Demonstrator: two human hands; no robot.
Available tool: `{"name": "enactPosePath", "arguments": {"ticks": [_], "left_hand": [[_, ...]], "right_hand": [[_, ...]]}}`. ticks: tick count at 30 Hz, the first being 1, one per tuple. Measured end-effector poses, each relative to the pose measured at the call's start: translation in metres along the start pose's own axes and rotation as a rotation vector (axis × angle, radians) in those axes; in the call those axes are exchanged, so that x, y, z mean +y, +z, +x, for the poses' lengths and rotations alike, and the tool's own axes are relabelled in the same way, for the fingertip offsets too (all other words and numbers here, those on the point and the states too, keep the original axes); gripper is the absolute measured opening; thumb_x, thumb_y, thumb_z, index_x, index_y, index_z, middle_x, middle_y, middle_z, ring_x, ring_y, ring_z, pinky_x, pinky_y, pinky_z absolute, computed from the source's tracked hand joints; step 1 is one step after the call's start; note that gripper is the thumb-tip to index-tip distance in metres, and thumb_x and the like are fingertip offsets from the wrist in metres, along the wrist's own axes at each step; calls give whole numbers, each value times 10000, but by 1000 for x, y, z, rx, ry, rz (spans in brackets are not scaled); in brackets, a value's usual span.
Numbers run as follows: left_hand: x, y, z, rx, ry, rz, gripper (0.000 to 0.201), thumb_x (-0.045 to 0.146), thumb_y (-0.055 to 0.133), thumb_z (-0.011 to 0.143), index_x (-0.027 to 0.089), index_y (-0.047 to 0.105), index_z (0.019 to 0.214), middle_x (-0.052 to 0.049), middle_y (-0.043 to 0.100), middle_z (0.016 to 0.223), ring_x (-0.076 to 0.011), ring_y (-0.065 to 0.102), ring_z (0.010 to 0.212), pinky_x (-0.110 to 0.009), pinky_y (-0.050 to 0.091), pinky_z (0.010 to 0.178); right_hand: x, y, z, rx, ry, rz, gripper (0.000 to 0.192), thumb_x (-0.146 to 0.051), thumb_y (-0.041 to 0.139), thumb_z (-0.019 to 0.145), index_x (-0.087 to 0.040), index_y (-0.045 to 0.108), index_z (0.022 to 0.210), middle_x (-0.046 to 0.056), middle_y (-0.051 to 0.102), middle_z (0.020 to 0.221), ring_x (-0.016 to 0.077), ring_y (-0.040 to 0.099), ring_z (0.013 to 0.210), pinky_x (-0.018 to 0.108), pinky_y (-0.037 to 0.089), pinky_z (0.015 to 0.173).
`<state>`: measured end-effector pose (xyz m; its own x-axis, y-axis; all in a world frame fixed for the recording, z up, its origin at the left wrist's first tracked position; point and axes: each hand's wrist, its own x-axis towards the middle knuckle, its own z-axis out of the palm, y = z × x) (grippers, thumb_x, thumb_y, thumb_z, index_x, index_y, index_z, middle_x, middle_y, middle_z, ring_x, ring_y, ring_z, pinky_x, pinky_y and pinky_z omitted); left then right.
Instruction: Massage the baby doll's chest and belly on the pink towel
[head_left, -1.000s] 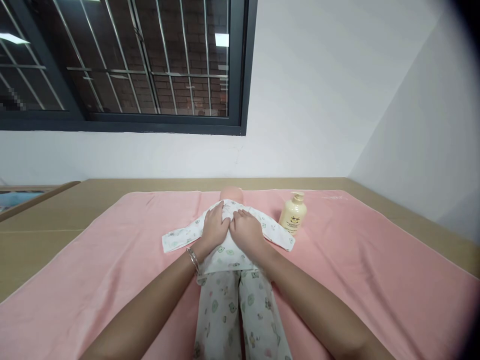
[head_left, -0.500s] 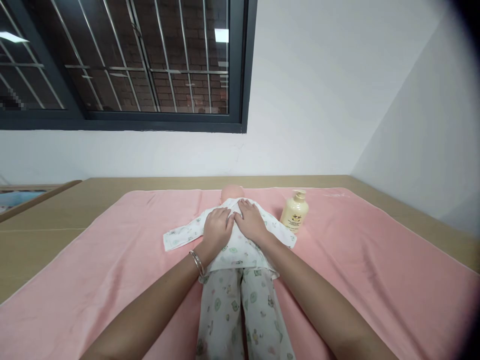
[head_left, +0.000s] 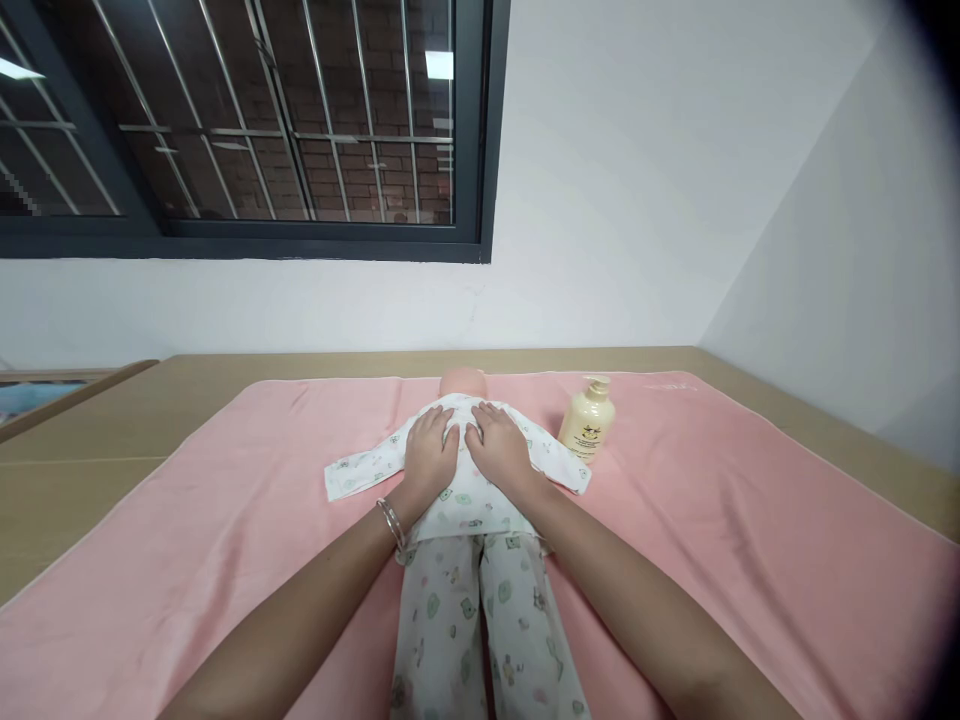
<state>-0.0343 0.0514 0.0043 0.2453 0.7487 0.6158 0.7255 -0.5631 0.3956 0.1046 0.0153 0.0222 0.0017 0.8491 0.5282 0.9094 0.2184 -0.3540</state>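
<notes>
A baby doll (head_left: 463, 382) lies stretched out on a pink cloth (head_left: 285, 560), its head at the far end. It wears a white printed top (head_left: 472, 505) and matching trousers (head_left: 517, 620), with both sleeves spread sideways. My left hand (head_left: 431, 450) rests flat on the left half of the doll's upper torso, fingers extended, bangles at the wrist. On the right half lies my right hand (head_left: 499, 450), also flat and open. The two thumbs point toward each other with a small gap between them. Neither hand grasps anything.
A pale yellow pump bottle (head_left: 589, 420) stands on the cloth beside the doll's right-side sleeve. The cloth covers a wooden surface (head_left: 217, 367) that meets a white wall (head_left: 600, 200). A dark-framed barred window (head_left: 300, 130) is at upper left. Light blue fabric (head_left: 37, 398) shows at far left.
My hands have moved slightly apart on the doll's torso; the thumbs and fingertips that met at the middle now have a gap. Doll and bottle stay in place.
</notes>
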Motion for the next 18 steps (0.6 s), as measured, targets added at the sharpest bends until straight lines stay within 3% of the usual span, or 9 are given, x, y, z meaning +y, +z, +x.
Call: {"name": "enactPosePath", "arguments": {"ticks": [5,8,12,18], "left_hand": [[1,-1,-1,10,14,20,352,275,406,930,155,602,1196,-109,614,1278,-272,515,1231,-474,389,1078],[3,-4,-3,44,93,17,312,241,410,915,177,627,1129,-96,649,1202,-257,554,1168,-460,425,1039],[5,-9,-5,75,201,-1,288,182,399,892,199,653,1028,-85,680,1068,-235,595,1041,-426,478,947],[4,-7,-3,30,114,3,352,204,405,888,159,582,1188,-110,646,1180,-260,561,1139,-453,446,1005]], "right_hand": [[4,3,3,-92,41,32,514,-308,366,947,-75,455,1397,151,410,1474,264,304,1398,406,212,1151],[5,3,4,-122,30,23,530,-302,357,947,-74,420,1420,151,372,1498,274,271,1413,420,200,1154],[5,2,5,-131,15,-13,520,-276,346,947,-103,409,1433,141,369,1502,272,272,1412,423,210,1145],[3,0,3,-87,-48,-70,467,-220,360,929,-156,511,1366,123,467,1437,256,371,1353,410,247,1119]]}}
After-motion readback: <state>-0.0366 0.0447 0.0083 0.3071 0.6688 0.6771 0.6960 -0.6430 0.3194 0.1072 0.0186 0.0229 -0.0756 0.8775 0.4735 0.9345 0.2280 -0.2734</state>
